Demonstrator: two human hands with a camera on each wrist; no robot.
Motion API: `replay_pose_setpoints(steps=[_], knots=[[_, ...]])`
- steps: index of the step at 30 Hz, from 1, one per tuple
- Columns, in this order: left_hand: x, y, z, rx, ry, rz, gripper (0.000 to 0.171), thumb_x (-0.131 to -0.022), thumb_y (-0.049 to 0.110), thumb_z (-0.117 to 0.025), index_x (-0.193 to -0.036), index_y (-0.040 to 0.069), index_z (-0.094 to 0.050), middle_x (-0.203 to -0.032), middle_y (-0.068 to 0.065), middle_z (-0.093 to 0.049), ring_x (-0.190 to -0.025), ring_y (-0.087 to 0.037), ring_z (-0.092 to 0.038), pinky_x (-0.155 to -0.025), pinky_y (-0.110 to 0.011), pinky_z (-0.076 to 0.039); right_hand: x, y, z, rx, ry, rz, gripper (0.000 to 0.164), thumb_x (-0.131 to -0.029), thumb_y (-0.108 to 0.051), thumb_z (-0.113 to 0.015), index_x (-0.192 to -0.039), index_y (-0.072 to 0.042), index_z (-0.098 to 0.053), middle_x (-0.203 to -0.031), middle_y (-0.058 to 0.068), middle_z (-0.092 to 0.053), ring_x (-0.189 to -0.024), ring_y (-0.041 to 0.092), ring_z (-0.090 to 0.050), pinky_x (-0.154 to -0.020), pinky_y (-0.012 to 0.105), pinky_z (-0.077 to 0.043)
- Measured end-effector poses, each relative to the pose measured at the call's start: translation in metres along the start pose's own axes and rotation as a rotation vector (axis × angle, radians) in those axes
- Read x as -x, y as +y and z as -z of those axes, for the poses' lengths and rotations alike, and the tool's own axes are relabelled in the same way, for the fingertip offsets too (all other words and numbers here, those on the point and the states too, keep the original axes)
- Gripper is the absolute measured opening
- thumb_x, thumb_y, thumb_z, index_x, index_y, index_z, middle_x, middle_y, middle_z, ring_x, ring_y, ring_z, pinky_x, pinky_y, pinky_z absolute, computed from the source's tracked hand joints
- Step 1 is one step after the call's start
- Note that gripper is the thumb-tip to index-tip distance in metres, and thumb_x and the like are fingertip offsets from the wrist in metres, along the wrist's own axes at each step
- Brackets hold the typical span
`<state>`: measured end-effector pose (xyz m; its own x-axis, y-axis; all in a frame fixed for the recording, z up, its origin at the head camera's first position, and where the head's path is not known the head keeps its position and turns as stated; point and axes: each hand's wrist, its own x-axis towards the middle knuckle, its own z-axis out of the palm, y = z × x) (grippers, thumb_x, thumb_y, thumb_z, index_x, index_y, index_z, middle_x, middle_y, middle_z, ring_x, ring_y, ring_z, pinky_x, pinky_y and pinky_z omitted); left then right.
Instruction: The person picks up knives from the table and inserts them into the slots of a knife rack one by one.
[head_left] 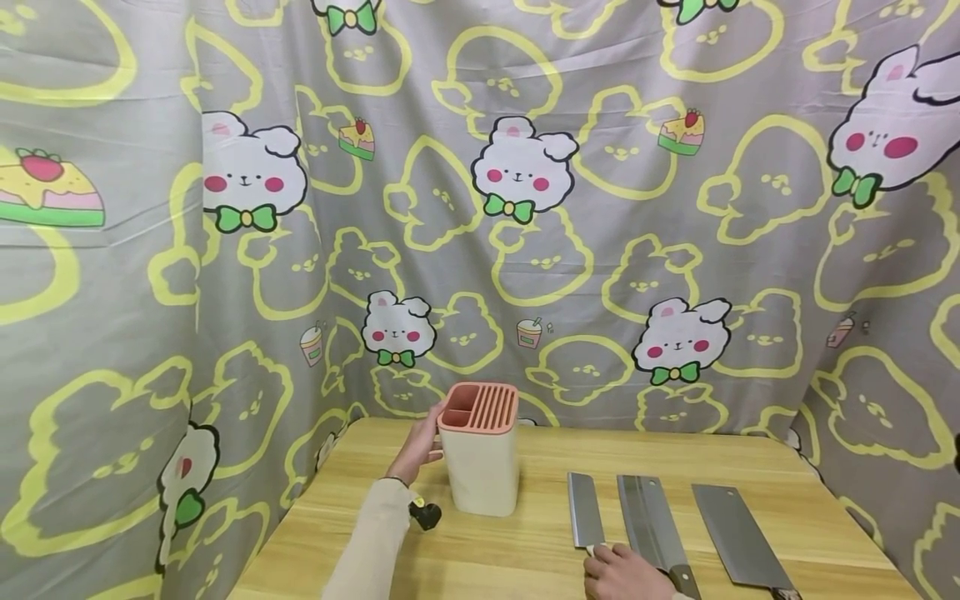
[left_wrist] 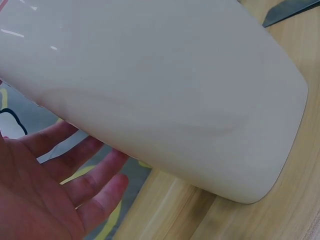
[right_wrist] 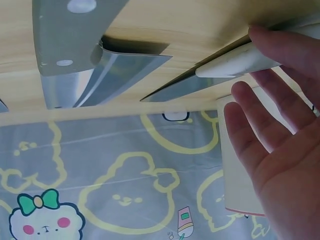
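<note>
- Cream-coloured, box-shaped knife holder with rounded corners (head_left: 483,475) stood upright on the pale wood-grained table (head_left: 543,542), left of the knives; its terracotta-coloured top (head_left: 493,408) had slots on the right and two open compartments on the left.
- Fingers spread and mostly straight, the left hand (head_left: 418,446) lay against the holder's left side (the left wrist view showed the fingertips passing behind its edge).
- Thumb and forefinger of the right hand (head_left: 618,573) pinched the white handle (right_wrist: 225,64) of the narrowest steel knife with a rectangular blade (head_left: 587,508); the other fingers bent only loosely, and how firm the hold was could not be told.
- That knife was the nearest of three to the holder, though well apart from it.
- Just to its right lay a long, broad steel cleaver with a dark riveted handle (head_left: 651,521), and beyond that a wide grey steel cleaver (head_left: 742,533) (its handle was cut off by the frame).
- Behind the table hung a grey curtain printed with white rabbits and yellow outlines (head_left: 585,50).
- Pale cream cloth formed the sleeve (head_left: 367,542) on the left arm.
</note>
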<state>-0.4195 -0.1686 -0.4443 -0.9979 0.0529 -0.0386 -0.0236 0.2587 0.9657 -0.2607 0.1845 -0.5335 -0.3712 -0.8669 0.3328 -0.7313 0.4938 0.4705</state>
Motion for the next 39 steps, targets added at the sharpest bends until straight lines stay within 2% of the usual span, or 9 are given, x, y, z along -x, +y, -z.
replay_pose_setpoints(steps=[6, 14, 20, 25, 29, 35, 39], knots=[[-0.006, -0.005, 0.001, 0.007, -0.001, -0.008, 0.081, -0.093, 0.074, -0.034, -0.134, 0.009, -0.059, -0.131, -0.016, -0.063, -0.096, -0.023, -0.071, -0.081, -0.036, -0.056, -0.002, 0.0, -0.001, 0.033, 0.031, 0.016, 0.039, -0.098, -0.054, -0.046, -0.066, -0.034, -0.057, -0.068, -0.017, -0.044, -0.062, 0.001, -0.028, -0.059, 0.015, -0.015], [-0.007, -0.008, 0.0, 0.005, -0.008, 0.004, 0.076, -0.097, 0.07, -0.031, -0.14, 0.012, -0.054, -0.139, -0.017, -0.058, -0.109, -0.031, -0.068, -0.097, -0.049, -0.053, -0.004, -0.003, 0.003, 0.009, -0.034, 0.002, 0.038, -0.097, -0.055, -0.046, -0.069, -0.035, -0.061, -0.068, -0.016, -0.045, -0.062, 0.001, -0.031, -0.058, 0.017, -0.018], [-0.007, -0.006, -0.001, 0.001, -0.002, 0.0, 0.084, -0.091, 0.078, -0.032, -0.139, 0.014, -0.055, -0.139, -0.016, -0.058, -0.104, -0.026, -0.07, -0.093, -0.045, -0.055, -0.007, -0.005, 0.006, 0.047, -0.065, 0.005, 0.033, -0.094, -0.055, -0.051, -0.071, -0.035, -0.064, -0.07, -0.016, -0.05, -0.063, 0.002, -0.039, -0.056, 0.019, -0.025], [-0.006, -0.006, 0.0, 0.01, 0.008, 0.008, 0.084, -0.09, 0.079, -0.033, -0.138, 0.014, -0.056, -0.137, -0.016, -0.059, -0.103, -0.025, -0.07, -0.092, -0.045, -0.055, -0.008, -0.007, 0.004, 0.087, -0.042, 0.021, 0.025, -0.088, -0.053, -0.059, -0.073, -0.034, -0.066, -0.072, -0.016, -0.055, -0.065, 0.003, -0.045, -0.056, 0.02, -0.03], [-0.006, -0.006, 0.0, -0.002, 0.006, 0.002, 0.083, -0.092, 0.077, -0.031, -0.14, 0.014, -0.055, -0.138, -0.016, -0.058, -0.104, -0.026, -0.07, -0.092, -0.046, -0.055, -0.009, -0.008, 0.003, 0.084, -0.04, 0.028, 0.023, -0.086, -0.054, -0.061, -0.075, -0.034, -0.066, -0.073, -0.017, -0.057, -0.066, 0.004, -0.047, -0.058, 0.02, -0.034], [-0.007, -0.007, 0.0, -0.006, -0.007, -0.008, 0.08, -0.092, 0.077, -0.03, -0.145, 0.02, -0.05, -0.139, -0.015, -0.057, -0.108, -0.028, -0.069, -0.093, -0.045, -0.055, -0.011, -0.009, 0.003, 0.126, -0.006, 0.041, 0.019, -0.083, -0.052, -0.063, -0.076, -0.034, -0.066, -0.072, -0.016, -0.056, -0.066, 0.005, -0.047, -0.058, 0.02, -0.033], [-0.006, -0.006, 0.0, -0.004, -0.01, -0.013, 0.076, -0.095, 0.073, -0.03, -0.146, 0.019, -0.048, -0.138, -0.016, -0.058, -0.108, -0.029, -0.069, -0.093, -0.046, -0.055, -0.012, -0.01, 0.003, 0.165, 0.038, 0.052, 0.017, -0.081, -0.051, -0.065, -0.076, -0.035, -0.064, -0.072, -0.016, -0.056, -0.065, 0.005, -0.046, -0.058, 0.021, -0.033]])
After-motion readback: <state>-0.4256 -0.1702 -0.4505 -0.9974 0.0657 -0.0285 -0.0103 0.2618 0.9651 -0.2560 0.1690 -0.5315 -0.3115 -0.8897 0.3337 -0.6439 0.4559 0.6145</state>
